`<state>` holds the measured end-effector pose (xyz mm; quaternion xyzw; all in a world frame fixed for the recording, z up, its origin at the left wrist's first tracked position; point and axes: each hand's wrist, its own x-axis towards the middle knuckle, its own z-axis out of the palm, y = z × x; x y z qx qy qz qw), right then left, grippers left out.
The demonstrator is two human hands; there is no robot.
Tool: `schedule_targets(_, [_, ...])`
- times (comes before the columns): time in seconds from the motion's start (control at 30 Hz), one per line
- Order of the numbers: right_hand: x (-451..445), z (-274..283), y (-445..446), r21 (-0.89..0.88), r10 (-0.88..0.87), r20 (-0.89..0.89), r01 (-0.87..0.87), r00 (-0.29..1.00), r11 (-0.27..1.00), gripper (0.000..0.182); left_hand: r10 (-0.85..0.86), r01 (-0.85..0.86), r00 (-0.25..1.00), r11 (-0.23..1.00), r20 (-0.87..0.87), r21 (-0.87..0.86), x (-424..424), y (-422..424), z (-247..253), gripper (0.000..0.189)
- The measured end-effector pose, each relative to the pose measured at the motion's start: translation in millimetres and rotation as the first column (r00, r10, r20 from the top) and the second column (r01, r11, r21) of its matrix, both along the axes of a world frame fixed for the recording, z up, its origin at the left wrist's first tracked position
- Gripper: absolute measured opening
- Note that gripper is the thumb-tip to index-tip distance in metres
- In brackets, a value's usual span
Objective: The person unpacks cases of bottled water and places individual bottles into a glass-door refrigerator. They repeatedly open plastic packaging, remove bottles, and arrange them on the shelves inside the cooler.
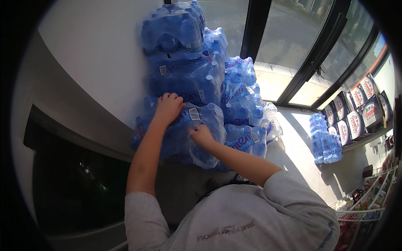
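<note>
Shrink-wrapped packs of blue-tinted water bottles are stacked against the white wall in front of me. Both my hands are on a front pack [179, 138] about halfway down the stack. My left hand [171, 105] rests on its upper back part with bent fingers; whether it grips the film cannot be made out. Lower and to the right, my right hand [201, 133] has its fingers closed on the pack's clear plastic wrap [209, 150]. Directly behind, a higher pack [185, 78] carries another pack [172, 34] on top.
More bottle packs [240, 106] stand right of the stack, by a glass door [292, 47] with a dark frame. Further right are small bottle packs [326, 147] on the tiled floor, printed cartons [355, 124] and a white wire rack [361, 215]. A dark opening [78, 182] lies at lower left.
</note>
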<state>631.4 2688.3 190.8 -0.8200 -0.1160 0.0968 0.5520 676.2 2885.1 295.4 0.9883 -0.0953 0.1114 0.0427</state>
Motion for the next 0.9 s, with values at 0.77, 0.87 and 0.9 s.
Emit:
schedule_targets(0.77, [-27.5,214.0,-79.9,0.609,0.499,-0.484,-0.133,0.719,0.782,0.019,0.02,-0.023,0.999,0.996,0.036,0.091,-0.3,-1.4,1.6,0.019])
schedule_targets(0.87, [-49.9,244.7,-93.4,0.613,0.494,-0.46,-0.139,0.738,0.778,0.017,0.016,-0.018,1.0,0.996,0.024,0.084,0.0,-3.1,0.3,0.02])
schedule_targets(0.9, [-54.1,251.7,-101.4,0.669,0.492,-0.455,-0.08,0.742,0.739,0.016,0.02,-0.021,1.0,0.997,0.021,0.079,-1.1,-3.0,-2.1,0.02])
